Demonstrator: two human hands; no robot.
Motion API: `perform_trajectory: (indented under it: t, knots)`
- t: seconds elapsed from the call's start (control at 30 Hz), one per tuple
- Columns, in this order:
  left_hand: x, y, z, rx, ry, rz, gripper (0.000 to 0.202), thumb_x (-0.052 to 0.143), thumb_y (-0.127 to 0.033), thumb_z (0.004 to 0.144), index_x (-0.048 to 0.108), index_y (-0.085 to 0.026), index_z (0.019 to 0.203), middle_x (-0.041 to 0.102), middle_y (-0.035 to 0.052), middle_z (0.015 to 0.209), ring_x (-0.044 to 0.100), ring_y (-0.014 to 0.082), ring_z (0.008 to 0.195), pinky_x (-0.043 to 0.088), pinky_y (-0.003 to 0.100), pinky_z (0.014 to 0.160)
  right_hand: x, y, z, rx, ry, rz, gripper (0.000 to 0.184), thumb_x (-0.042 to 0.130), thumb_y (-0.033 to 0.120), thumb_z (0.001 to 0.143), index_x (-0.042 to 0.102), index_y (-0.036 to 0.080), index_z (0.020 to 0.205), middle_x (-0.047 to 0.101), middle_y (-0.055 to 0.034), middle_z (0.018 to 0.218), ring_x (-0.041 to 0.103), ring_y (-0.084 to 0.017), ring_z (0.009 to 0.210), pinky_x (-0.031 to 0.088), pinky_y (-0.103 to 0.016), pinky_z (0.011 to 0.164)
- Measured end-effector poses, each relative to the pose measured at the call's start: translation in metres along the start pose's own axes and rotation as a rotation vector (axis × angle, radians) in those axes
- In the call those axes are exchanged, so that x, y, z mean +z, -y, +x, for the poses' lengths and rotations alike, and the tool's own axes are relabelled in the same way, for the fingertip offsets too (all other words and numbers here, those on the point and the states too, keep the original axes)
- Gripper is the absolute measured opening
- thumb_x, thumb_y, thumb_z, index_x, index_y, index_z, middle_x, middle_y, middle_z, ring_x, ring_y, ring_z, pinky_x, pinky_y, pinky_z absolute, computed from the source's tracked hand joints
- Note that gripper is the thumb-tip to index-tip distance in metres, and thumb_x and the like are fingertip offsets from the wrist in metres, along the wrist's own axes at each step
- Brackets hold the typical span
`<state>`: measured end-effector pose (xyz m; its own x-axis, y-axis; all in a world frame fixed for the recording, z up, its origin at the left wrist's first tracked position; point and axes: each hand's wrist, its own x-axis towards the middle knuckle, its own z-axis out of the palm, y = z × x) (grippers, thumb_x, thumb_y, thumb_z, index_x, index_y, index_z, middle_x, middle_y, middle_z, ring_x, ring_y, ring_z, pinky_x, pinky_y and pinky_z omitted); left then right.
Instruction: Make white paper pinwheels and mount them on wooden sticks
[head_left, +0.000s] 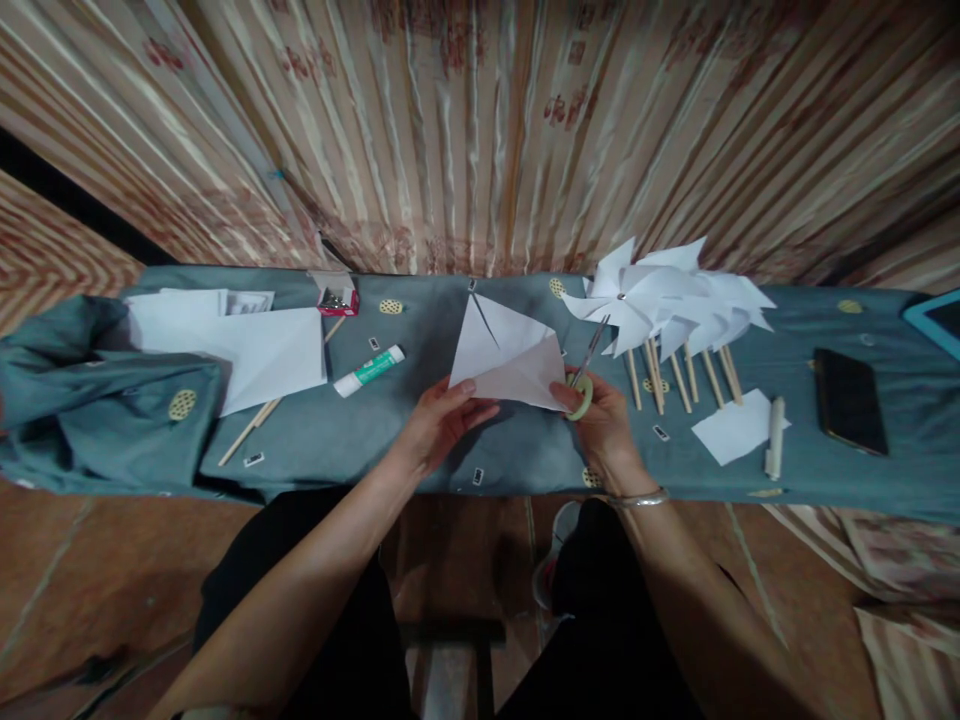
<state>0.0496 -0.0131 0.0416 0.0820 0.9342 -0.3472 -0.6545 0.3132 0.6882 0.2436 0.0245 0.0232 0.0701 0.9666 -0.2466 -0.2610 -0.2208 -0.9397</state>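
Observation:
Between my two hands a white paper sheet [504, 350] is held above the cloth, with a slit cut in from its upper left corner and fold lines across it. My left hand [442, 420] pinches its lower left edge between thumb and fingers. At the lower right corner, my right hand [600, 415] grips the sheet with its thumb and also has scissors [579, 396] with pale green handles in it. The scissor blades point up and away, off the paper. Just right of them lie several white paper pinwheels [667, 300] on wooden sticks.
A glue stick [370, 371], an opened small red box [337, 298] of metal bits, paper sheets [277, 355] and wooden sticks [251, 432] lie left. On the right are a paper piece [731, 430], a white marker [775, 440] and a dark phone [850, 400]. A curtain hangs behind.

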Motion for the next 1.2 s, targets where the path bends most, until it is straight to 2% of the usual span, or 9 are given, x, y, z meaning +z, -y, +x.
perform_trajectory:
  t: [0.1, 0.27, 0.37, 0.57, 0.67, 0.77, 0.93, 1.07, 1.2]
  knots:
    - [0.004, 0.007, 0.003, -0.02, -0.029, -0.064, 0.028, 0.084, -0.027, 0.062, 0.067, -0.017, 0.082, 0.072, 0.0021, 0.082, 0.07, 0.0165, 0.078, 0.059, 0.033, 0.083, 0.008, -0.003, -0.002, -0.014, -0.026, 0.041, 0.045, 0.089, 0.032, 0.044, 0.066, 0.021, 0.081, 0.063, 0.0068, 0.064, 0.051, -0.009, 0.055, 0.045, -0.027, 0.06]
    - [0.015, 0.009, 0.007, -0.021, -0.179, -0.12, 0.017, 0.07, -0.02, 0.08, 0.063, -0.017, 0.095, 0.072, 0.0019, 0.09, 0.07, 0.014, 0.078, 0.058, 0.032, 0.084, 0.017, -0.009, -0.003, -0.041, -0.022, 0.06, 0.05, 0.089, 0.029, 0.044, 0.066, 0.02, 0.087, 0.068, 0.005, 0.072, 0.057, -0.011, 0.061, 0.048, -0.028, 0.064]
    - [0.017, 0.006, 0.005, -0.052, -0.189, -0.207, 0.011, 0.065, -0.021, 0.085, 0.063, -0.017, 0.095, 0.072, 0.002, 0.088, 0.07, 0.0144, 0.08, 0.057, 0.033, 0.088, 0.017, -0.011, -0.002, -0.057, -0.038, 0.068, 0.049, 0.09, 0.029, 0.043, 0.067, 0.02, 0.085, 0.068, 0.0049, 0.073, 0.057, -0.011, 0.062, 0.048, -0.028, 0.065]
    - [0.017, 0.014, -0.002, -0.025, -0.032, -0.226, 0.021, 0.08, -0.029, 0.07, 0.066, -0.018, 0.081, 0.071, -0.0005, 0.081, 0.07, 0.0193, 0.087, 0.051, 0.042, 0.099, 0.013, -0.007, -0.001, -0.125, -0.03, 0.062, 0.04, 0.088, 0.032, 0.052, 0.066, 0.02, 0.084, 0.063, 0.0067, 0.069, 0.053, -0.009, 0.06, 0.047, -0.026, 0.063]
    - [0.021, 0.022, -0.003, -0.017, 0.021, -0.158, 0.028, 0.083, -0.034, 0.066, 0.067, -0.018, 0.084, 0.072, 0.0019, 0.09, 0.069, 0.0239, 0.098, 0.047, 0.046, 0.102, 0.016, -0.007, -0.002, -0.136, -0.025, 0.059, 0.043, 0.088, 0.034, 0.052, 0.064, 0.02, 0.086, 0.065, 0.006, 0.072, 0.056, -0.009, 0.061, 0.049, -0.026, 0.065]
    - [0.023, 0.024, 0.002, 0.011, -0.055, -0.145, 0.032, 0.08, -0.034, 0.071, 0.067, -0.02, 0.096, 0.072, 0.0041, 0.103, 0.067, 0.026, 0.105, 0.049, 0.046, 0.1, 0.02, -0.008, -0.006, -0.132, -0.012, 0.007, 0.048, 0.089, 0.034, 0.05, 0.064, 0.02, 0.089, 0.067, 0.0047, 0.074, 0.058, -0.011, 0.063, 0.05, -0.026, 0.064]
    - [0.014, 0.017, 0.014, 0.043, -0.263, -0.2, 0.025, 0.071, -0.033, 0.081, 0.063, -0.02, 0.101, 0.072, 0.0045, 0.102, 0.067, 0.0253, 0.102, 0.056, 0.041, 0.089, 0.022, -0.012, -0.013, -0.099, 0.016, -0.107, 0.051, 0.087, 0.035, 0.05, 0.063, 0.02, 0.092, 0.068, 0.003, 0.076, 0.059, -0.013, 0.065, 0.051, -0.028, 0.064]
    - [0.006, 0.012, 0.015, 0.141, -0.294, -0.152, 0.025, 0.071, -0.033, 0.081, 0.062, -0.021, 0.102, 0.07, 0.0043, 0.106, 0.067, 0.0232, 0.098, 0.058, 0.038, 0.083, 0.019, -0.013, -0.015, -0.086, 0.036, -0.123, 0.046, 0.084, 0.034, 0.052, 0.064, 0.02, 0.091, 0.065, 0.0043, 0.072, 0.057, -0.011, 0.061, 0.047, -0.025, 0.059]
    - [0.005, 0.01, 0.011, 0.179, -0.263, -0.046, 0.033, 0.077, -0.031, 0.074, 0.062, -0.021, 0.102, 0.07, 0.0043, 0.107, 0.067, 0.0236, 0.098, 0.058, 0.037, 0.082, 0.02, -0.013, -0.018, -0.095, 0.055, -0.149, 0.043, 0.084, 0.035, 0.053, 0.064, 0.02, 0.087, 0.062, 0.0059, 0.068, 0.053, -0.01, 0.059, 0.045, -0.024, 0.055]
